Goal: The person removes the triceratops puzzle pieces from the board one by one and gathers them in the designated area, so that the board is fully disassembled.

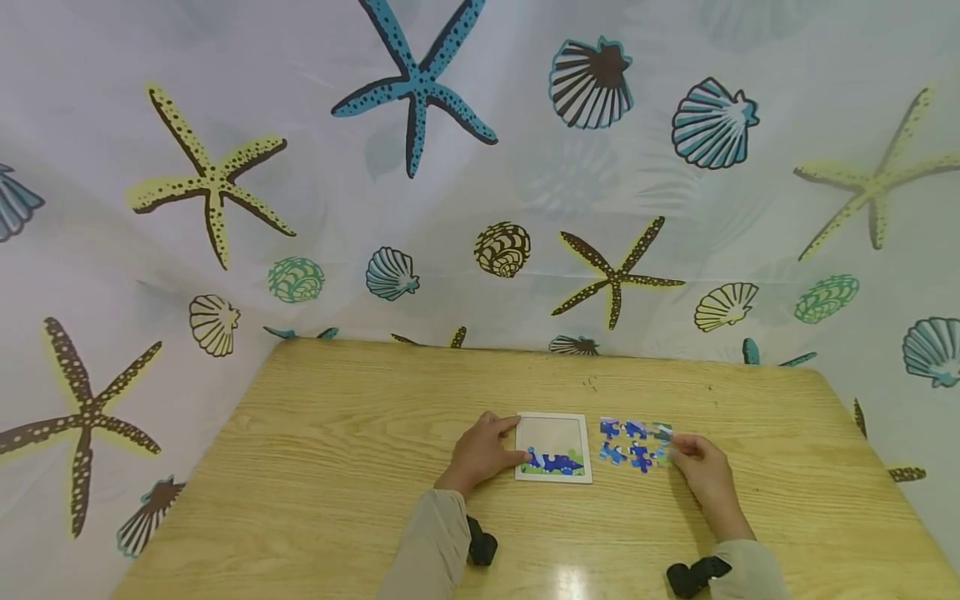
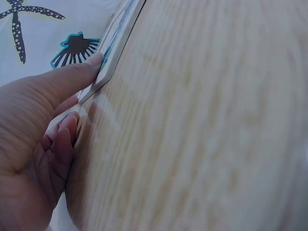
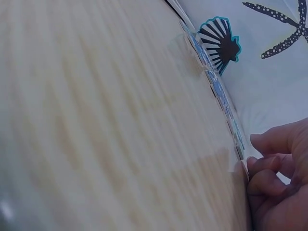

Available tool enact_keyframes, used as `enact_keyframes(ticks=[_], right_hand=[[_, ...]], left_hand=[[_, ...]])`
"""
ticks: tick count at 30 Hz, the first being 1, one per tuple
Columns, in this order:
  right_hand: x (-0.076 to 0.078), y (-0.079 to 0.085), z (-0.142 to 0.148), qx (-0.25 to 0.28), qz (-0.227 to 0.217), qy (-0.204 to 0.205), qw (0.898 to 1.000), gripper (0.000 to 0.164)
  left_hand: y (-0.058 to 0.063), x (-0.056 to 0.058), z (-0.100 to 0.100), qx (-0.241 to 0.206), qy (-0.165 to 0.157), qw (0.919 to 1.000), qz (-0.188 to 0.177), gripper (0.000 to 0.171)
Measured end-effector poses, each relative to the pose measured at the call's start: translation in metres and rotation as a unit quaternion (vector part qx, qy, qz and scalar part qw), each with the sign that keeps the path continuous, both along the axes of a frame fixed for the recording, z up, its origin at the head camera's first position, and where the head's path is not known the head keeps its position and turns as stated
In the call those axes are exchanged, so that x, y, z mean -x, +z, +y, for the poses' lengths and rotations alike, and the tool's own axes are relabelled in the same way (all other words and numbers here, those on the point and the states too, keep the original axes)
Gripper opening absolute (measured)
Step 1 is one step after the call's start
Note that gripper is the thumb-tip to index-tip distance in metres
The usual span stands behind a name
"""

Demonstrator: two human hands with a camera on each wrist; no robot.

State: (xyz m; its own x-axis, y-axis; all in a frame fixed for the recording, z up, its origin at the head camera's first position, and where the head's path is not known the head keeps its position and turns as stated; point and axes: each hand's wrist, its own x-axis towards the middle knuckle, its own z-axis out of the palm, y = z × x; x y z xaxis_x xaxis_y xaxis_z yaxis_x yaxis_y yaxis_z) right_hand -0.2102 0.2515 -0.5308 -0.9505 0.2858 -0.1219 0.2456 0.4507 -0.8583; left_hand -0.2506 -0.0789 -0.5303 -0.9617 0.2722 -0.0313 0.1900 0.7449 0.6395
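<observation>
A square white-framed puzzle board (image 1: 553, 480) lies on the table, its lower part filled with a blue and green picture and its upper part bare. My left hand (image 1: 482, 450) rests at its left side. The left thumb (image 2: 79, 74) lies straight on the frame edge in the left wrist view, the other fingers bent beside it. To the board's right lie several loose jigsaw pieces (image 1: 639, 457) in two rows. My right hand (image 1: 707, 473) is at their right end, fingertips touching or nearly touching the end pieces. In the right wrist view, the right thumb (image 3: 272, 139) stands apart from the bent fingers.
Both hands work over a wood-grain table (image 1: 360, 425). Behind it and at its sides hangs a white cloth (image 1: 450, 200) printed with starfish and shells. A black device (image 1: 482, 543) sits at the left wrist, and another black device (image 1: 696, 577) at the right.
</observation>
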Motion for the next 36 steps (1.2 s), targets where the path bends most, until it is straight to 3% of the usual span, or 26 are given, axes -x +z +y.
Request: enact_keyframes(ticks=[8, 16, 25, 36], right_hand=[[0.0, 0.001, 0.001, 0.014, -0.01, -0.012, 1.0, 0.031], [-0.001, 0.005, -0.014, 0.023, 0.008, -0.007, 1.0, 0.03], [0.002, 0.011, -0.059, 0.058, 0.068, 0.036, 0.995, 0.027], [0.006, -0.001, -0.108, 0.096, 0.078, 0.105, 0.987, 0.023]], left_hand=[[-0.001, 0.0, 0.0, -0.006, -0.003, 1.0, 0.005, 0.068], [-0.004, 0.002, -0.002, -0.001, -0.005, 1.0, 0.008, 0.069], [-0.006, 0.002, -0.001, 0.001, -0.003, 0.9999, 0.01, 0.069], [-0.004, 0.001, 0.0, -0.001, -0.001, 0.9999, 0.011, 0.069]])
